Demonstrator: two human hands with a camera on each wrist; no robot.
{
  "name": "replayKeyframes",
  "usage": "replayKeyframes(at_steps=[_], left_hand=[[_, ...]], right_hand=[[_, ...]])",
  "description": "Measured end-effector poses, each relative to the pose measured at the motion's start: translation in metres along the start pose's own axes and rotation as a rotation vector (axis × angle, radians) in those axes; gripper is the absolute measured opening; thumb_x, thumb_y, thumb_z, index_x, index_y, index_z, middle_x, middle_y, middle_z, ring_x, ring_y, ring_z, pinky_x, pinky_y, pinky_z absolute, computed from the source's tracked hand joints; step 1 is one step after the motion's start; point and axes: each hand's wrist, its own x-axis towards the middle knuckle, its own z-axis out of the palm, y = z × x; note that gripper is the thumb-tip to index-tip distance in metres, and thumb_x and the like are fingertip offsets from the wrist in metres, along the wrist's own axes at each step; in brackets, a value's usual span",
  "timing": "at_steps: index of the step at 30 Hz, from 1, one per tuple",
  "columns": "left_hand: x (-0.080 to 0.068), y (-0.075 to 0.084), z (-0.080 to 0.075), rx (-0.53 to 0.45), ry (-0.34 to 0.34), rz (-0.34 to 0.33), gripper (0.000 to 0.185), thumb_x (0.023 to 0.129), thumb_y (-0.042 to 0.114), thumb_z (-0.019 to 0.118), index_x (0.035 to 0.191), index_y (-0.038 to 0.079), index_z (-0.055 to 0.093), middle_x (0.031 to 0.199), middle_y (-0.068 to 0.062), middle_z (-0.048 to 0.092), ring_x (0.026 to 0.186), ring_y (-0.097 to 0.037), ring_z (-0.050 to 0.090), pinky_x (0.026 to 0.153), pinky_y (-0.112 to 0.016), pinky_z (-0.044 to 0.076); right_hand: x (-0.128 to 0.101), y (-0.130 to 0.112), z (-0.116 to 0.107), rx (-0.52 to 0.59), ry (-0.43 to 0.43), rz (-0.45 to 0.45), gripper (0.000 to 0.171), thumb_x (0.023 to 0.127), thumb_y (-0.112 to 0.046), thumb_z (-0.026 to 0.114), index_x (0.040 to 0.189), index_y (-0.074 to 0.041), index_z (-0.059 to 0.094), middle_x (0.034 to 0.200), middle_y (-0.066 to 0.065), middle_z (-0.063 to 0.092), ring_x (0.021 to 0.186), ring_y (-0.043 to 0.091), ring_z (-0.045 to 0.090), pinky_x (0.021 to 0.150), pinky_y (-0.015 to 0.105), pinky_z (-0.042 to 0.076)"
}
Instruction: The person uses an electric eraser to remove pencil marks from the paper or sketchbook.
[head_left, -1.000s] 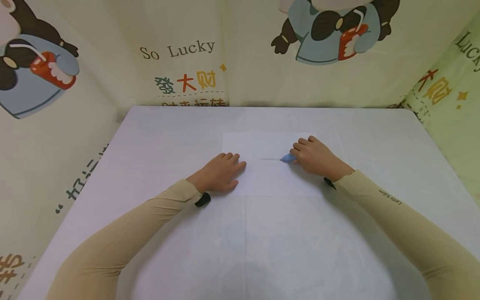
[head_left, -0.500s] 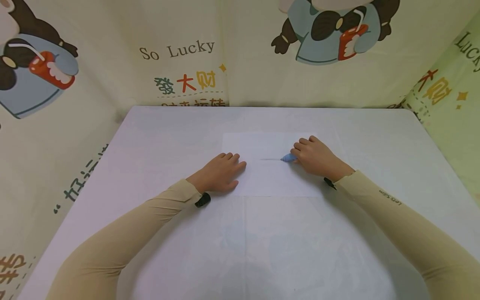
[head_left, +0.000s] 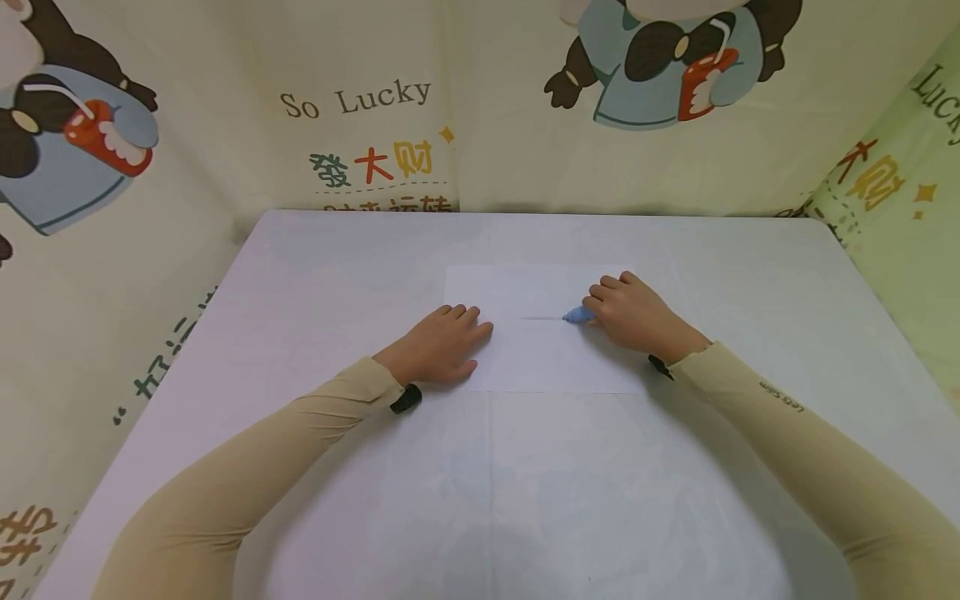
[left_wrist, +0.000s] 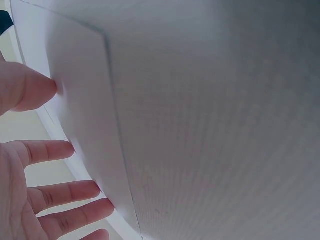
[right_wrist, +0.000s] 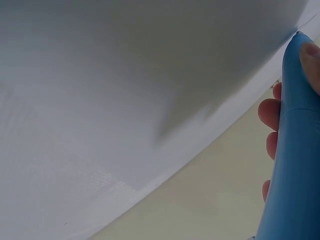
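Observation:
A white sheet of paper (head_left: 540,367) lies on the white table, with a thin straight line (head_left: 540,318) on it. My right hand (head_left: 628,312) grips a thick blue pen (head_left: 577,315) with a tapered nose; its tip meets the right end of the line. In the right wrist view, thumb and fingers wrap the long smooth barrel of the pen (right_wrist: 297,140). My left hand (head_left: 438,343) rests on the paper's left side, fingers spread. Seen from the left wrist, the thumb (left_wrist: 30,89) and fingertips touch the sheet (left_wrist: 85,75) near its edge.
The white tabletop (head_left: 360,258) reaches out around the paper on all sides. Behind it and to the sides hang cream curtains (head_left: 502,108) printed with cartoon figures and lettering. A black wrist device (head_left: 406,399) sits under the left cuff, another (head_left: 659,365) under the right.
The right hand and blue pen have crept slightly rightward, and the line reaches a little farther right with the tip. The left hand holds its place.

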Motion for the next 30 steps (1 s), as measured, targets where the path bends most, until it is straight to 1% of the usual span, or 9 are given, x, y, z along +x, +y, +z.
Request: replayKeyframes(at_steps=[8,19,24,30], left_hand=[[-0.0003,0.0004,0.0001,-0.01,-0.014,-0.009,0.041,0.088,0.032,0.054,0.122,0.009,0.05,0.114,-0.013,0.055,0.097,-0.027,0.056,0.087,-0.04,0.046],[-0.0015,-0.0004,0.0002,-0.002,0.004,-0.003,0.039,0.087,0.03,0.054,0.12,0.009,0.05,0.11,-0.012,0.056,0.095,-0.026,0.056,0.086,-0.04,0.046],[-0.0008,0.0,-0.0006,-0.009,-0.012,-0.007,0.04,0.088,0.031,0.054,0.121,0.009,0.05,0.112,-0.012,0.056,0.097,-0.027,0.056,0.087,-0.04,0.046],[-0.0011,0.0005,-0.0032,-0.027,-0.02,-0.015,0.041,0.088,0.031,0.055,0.122,0.009,0.05,0.113,-0.013,0.056,0.099,-0.028,0.056,0.089,-0.041,0.046]], right_hand=[[0.0007,-0.0013,0.001,0.006,0.002,-0.016,0.021,0.075,-0.016,0.076,0.086,-0.002,0.064,0.079,0.009,0.062,0.076,0.026,0.056,0.066,0.036,0.04],[0.0006,-0.0029,-0.0022,-0.019,0.04,0.018,0.023,0.072,-0.016,0.077,0.081,-0.001,0.062,0.074,0.01,0.059,0.072,0.026,0.054,0.064,0.037,0.04],[0.0003,-0.0024,-0.0018,-0.012,0.036,0.029,0.022,0.072,-0.015,0.077,0.082,-0.001,0.063,0.075,0.01,0.06,0.073,0.026,0.055,0.065,0.037,0.04],[0.0004,-0.0017,-0.0018,0.006,0.003,0.005,0.021,0.075,-0.016,0.076,0.084,-0.002,0.063,0.078,0.009,0.061,0.076,0.026,0.057,0.066,0.037,0.041]])
